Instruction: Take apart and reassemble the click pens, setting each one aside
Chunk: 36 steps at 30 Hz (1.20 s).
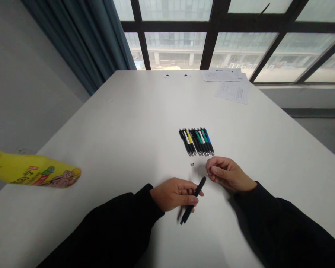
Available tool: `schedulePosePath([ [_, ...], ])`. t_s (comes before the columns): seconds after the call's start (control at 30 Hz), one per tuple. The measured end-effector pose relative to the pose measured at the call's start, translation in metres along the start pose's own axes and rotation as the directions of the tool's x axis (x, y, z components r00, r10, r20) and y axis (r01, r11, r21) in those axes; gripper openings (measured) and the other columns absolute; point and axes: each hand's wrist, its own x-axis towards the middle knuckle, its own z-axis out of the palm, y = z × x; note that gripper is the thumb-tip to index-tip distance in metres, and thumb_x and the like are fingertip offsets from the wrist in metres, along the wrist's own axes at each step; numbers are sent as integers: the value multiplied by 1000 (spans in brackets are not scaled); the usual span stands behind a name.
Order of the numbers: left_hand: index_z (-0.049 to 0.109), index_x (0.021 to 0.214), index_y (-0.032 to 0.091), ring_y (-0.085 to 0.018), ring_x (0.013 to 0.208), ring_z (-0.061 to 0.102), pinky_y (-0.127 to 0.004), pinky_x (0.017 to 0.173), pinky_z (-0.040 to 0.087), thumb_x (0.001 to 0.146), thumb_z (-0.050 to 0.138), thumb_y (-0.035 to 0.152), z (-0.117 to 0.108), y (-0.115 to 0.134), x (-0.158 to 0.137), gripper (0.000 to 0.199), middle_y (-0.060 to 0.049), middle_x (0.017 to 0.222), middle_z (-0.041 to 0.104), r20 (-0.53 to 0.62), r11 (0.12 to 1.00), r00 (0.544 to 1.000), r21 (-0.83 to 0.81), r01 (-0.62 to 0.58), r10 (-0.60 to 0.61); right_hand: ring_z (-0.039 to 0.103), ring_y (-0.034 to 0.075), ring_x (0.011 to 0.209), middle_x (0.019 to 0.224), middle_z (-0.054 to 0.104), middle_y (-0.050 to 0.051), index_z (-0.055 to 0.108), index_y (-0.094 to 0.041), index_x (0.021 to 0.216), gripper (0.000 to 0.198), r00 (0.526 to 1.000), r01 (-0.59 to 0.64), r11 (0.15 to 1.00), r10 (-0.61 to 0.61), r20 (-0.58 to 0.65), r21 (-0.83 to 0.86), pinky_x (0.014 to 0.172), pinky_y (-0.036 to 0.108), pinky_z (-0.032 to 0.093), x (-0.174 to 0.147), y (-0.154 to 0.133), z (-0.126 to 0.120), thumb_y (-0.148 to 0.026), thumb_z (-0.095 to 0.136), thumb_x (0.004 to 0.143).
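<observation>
My left hand (175, 193) grips a black pen (194, 201) between thumb and fingers, tilted with its upper end toward my right hand. My right hand (230, 174) is closed in a pinch just beyond that end of the pen. Something small and pale shows at its fingertips, too tiny to name. Ahead of both hands, a row of several click pens (197, 142) lies side by side, with black grips and black, white, yellow, green or blue barrels. A small shiny piece (192, 164) rests on the table below the row.
A yellow bottle (41, 171) with a printed label appears at the left over the white table (128, 130). Printed papers (231, 87) lie at the far right edge. Two cable holes (187, 75) sit near the window (178, 48). A blue curtain (100, 41) hangs at the back left.
</observation>
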Motion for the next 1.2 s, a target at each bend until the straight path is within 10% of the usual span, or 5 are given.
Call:
schedulePosePath([
  [0.43,71,106,12,-16,72,68,-27,67,52,74,83,42,-1,0,0,46,-4,79,67,1,1000,1000,25,-11,11,49,8,56,66,59,-1,76,-16,89,19,996,14,989,-2,84,-150,54,23,38,0,9,-1,-31,83,78],
  [0.63,70,103,11,-16,73,69,-30,73,54,76,82,41,-1,-1,0,42,-5,78,68,23,999,999,6,-40,40,52,13,73,97,59,5,66,-21,126,53,983,100,955,-52,176,-278,67,28,46,-2,-1,12,-43,80,79],
  [0.87,67,96,12,-17,74,70,-30,73,55,76,81,42,0,-3,0,39,-6,79,69,35,997,997,-27,-70,71,51,21,75,93,56,10,64,-17,117,75,861,441,489,-468,200,-753,65,35,46,7,4,18,-77,29,91],
  [1.07,66,95,12,-17,73,71,-30,71,55,74,83,43,0,-1,1,41,-5,79,67,21,996,998,-66,-59,61,62,24,97,108,63,14,66,-17,112,27,913,315,253,-342,220,-915,85,40,51,21,11,25,-29,44,102],
  [1.2,66,96,12,-17,70,71,-28,68,55,74,83,44,1,-1,0,42,-4,78,67,12,996,999,-78,-44,45,63,22,91,99,66,10,69,-18,103,16,922,332,451,-340,185,-828,83,38,51,15,6,19,-23,54,97],
])
